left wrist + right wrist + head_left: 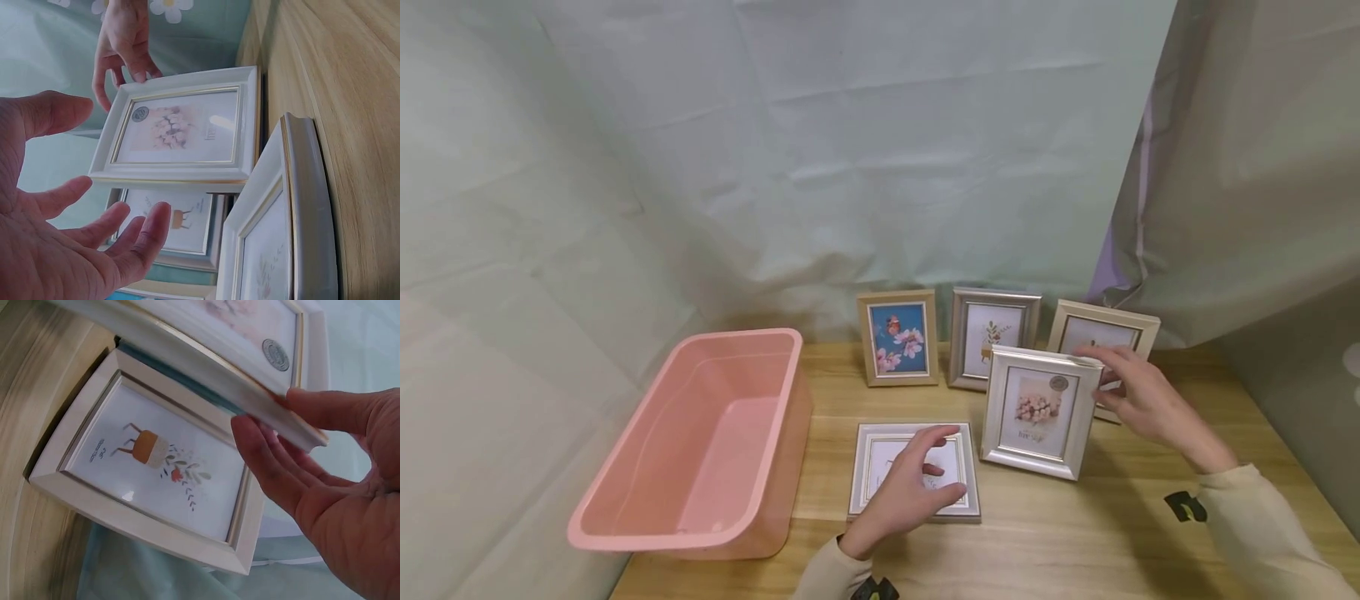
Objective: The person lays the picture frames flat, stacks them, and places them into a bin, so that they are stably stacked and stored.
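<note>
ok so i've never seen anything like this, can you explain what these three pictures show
There is no machine here: these are a person's two bare hands, the left hand and the right hand. The wide picture comes from a camera worn on the head, looking forward and down; the other two come from cameras on each wrist, so they show things turned and closer. On the wooden table sits a pink tub. At the back stand a blue-pictured frame, a silver frame and a beige frame; a pale frame lies flat by the left hand. The right hand pinches the side of a pink-flower frame. The left hand is spread and holds nothing.
</note>
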A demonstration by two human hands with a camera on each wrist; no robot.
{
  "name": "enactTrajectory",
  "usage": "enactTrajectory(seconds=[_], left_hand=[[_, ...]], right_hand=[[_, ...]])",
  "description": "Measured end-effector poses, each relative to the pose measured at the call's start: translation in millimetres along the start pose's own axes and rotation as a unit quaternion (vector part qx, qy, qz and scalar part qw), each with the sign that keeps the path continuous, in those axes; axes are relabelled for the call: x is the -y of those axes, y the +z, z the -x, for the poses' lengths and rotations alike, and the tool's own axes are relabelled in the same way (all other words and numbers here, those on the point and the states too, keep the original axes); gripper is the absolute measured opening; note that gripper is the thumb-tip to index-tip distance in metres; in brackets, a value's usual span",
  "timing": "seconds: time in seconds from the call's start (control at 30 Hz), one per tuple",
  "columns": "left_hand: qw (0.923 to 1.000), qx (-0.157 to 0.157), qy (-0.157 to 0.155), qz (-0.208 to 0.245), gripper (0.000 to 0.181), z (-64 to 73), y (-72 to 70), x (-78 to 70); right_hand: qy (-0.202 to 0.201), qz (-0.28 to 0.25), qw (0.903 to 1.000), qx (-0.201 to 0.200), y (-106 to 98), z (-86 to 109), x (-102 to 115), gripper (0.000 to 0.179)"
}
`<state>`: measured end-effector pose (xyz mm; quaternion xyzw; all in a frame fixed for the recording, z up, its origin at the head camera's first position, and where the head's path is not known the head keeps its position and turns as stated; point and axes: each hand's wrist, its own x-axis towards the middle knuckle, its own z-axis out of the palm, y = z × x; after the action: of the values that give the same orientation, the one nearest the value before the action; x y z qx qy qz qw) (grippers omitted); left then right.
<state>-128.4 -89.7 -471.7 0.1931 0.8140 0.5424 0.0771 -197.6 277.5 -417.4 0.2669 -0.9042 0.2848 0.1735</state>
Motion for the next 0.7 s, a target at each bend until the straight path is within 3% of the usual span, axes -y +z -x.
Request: enactTrajectory(seconds=[0.17,0.37,0.7], left_hand=[[1.0,0.002,0.007,-0.003,0.071,-2.9,3.3,0.1],[0.9999,0.006,-0.011,-0.002,0.072,-5.4,5.2,0.0],[0.9997,0.011,-0.014,0.015,0.071,-8.3,7.2,7.0]], right_hand=[[-0.005,-0.027,0.9992,0.028,0,-2.2,-8,0.068],[-0.003,-0.081,0.9947,0.064,-1,-4.5,-16,0.061],[0.1,-0.154,0.9796,0.082,-4,0.2,-11,0.052]])
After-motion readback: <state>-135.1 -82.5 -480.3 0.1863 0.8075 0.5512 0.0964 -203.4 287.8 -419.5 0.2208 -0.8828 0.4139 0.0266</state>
